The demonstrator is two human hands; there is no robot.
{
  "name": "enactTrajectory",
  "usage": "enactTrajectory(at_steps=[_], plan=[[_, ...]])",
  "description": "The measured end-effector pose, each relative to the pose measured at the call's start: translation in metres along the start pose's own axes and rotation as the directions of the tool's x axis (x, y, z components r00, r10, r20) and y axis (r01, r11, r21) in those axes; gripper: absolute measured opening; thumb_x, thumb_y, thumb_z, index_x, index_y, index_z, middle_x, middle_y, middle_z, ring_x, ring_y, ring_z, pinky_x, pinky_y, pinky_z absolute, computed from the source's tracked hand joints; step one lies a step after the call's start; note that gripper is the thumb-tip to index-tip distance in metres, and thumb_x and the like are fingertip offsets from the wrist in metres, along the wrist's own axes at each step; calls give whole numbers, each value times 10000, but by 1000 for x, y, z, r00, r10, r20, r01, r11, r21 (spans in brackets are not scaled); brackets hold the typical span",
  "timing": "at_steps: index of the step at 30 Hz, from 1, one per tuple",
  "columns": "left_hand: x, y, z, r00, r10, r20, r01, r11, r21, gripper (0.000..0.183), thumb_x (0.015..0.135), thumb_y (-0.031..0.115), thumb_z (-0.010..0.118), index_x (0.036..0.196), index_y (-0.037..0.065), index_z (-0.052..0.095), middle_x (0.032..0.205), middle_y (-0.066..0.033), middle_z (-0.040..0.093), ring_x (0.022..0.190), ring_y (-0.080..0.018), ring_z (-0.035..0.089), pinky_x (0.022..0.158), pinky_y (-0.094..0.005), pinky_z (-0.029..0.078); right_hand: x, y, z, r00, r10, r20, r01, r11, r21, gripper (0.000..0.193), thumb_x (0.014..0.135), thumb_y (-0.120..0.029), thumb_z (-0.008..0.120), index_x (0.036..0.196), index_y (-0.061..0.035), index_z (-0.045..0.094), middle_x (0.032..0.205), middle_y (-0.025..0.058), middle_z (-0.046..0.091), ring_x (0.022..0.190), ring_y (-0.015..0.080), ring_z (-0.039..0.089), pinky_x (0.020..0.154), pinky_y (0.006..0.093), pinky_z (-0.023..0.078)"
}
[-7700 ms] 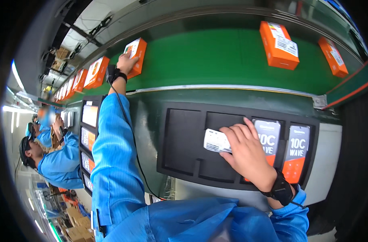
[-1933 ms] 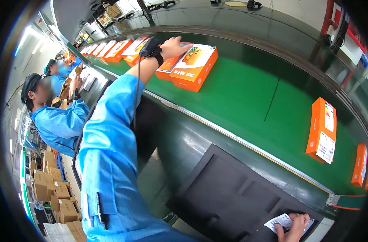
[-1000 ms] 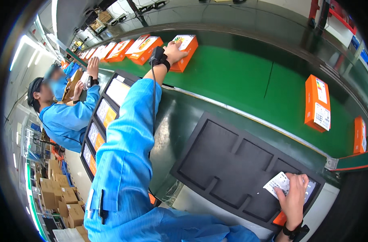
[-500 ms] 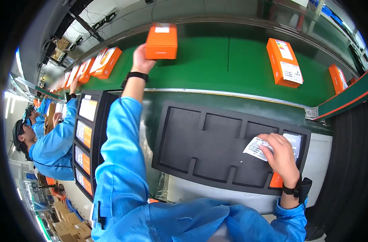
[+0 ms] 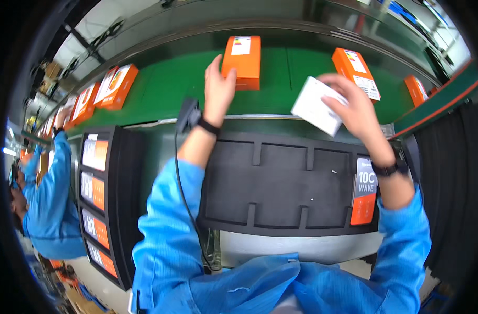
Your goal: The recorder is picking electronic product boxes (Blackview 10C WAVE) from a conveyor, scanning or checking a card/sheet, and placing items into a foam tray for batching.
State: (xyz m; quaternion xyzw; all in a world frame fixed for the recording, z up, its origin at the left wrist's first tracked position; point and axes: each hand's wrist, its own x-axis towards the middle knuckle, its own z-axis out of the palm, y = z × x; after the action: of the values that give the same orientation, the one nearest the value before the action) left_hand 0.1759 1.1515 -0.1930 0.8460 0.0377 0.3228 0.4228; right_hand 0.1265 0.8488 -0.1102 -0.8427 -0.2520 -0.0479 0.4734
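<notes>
Over the far green belt, my left hand has its fingers apart, with the thumb at the left side of an orange box. The box stands on the belt, a small label on its top. My right hand pinches a white label sheet, tilted above the belt's near edge and slightly blurred. Below both hands lies a black compartmented tray. In its right-end slot sits a flat phone-like piece with a grey and orange face. Small white scraps lie on the tray floor.
More orange boxes stand on the green belt: one labelled box behind my right hand, another far right, several at left. A second black tray with grey-orange pieces stands at left, beside a co-worker in blue. A cable hangs by my left forearm.
The orange box has come down onto the belt, farther right, and my left hand has let go. My right hand has lifted the label sheet from over the tray to the belt's edge.
</notes>
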Motion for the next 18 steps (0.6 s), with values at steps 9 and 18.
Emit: enactTrajectory(at_steps=[9,18], plan=[[-127,75,-36,671,706,228,-650,707,-278,373,606,-8,636,972,62,644,912,-71,593,905,-264,577,781,-364,485,178,42,97,990,-109,89,118,987,-105,308,839,-205,674,1117,-73,670,977,93,703,900,172,660,788,293,504],[-120,59,-31,605,738,298,-695,672,-256,170,628,-10,621,783,61,613,702,-77,534,687,-270,542,615,-375,470,172,47,99,991,-134,-26,68,645,-762,503,820,-351,692,1221,-74,568,1174,144,600,1113,325,556,949,395,442]])
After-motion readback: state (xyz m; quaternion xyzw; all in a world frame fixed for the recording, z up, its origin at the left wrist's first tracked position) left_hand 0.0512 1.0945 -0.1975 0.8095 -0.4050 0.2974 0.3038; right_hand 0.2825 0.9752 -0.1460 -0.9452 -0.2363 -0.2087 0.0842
